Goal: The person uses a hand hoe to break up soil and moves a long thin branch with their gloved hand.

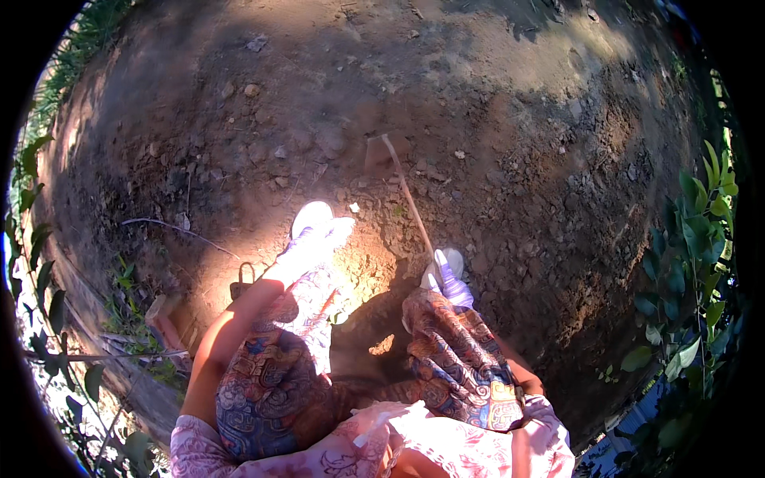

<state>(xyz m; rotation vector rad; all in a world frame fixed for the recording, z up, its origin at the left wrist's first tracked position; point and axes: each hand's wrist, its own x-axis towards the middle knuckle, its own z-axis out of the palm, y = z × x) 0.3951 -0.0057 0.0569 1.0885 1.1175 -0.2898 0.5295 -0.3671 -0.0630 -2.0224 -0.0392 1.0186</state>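
My right hand (455, 289), in a purple-and-white glove, is closed around the near end of a long thin wooden handle (411, 200). The handle runs up and to the left to a dull, soil-coloured blade (383, 156) lying against the brown earth, like that of a hoe. My left hand (329, 236), also gloved, is over my left knee and close to a white shoe (313, 214); strong sunlight washes it out, so its fingers and anything in them cannot be made out. Patterned trousers (269, 388) cover my bent legs.
Loose clods and small stones (251, 90) are scattered over the soil. A thin twig (179, 228) lies to the left. Lower left are a brick-like block (166, 325) and weeds. Leafy branches (696, 239) hang at the right edge, more at the left.
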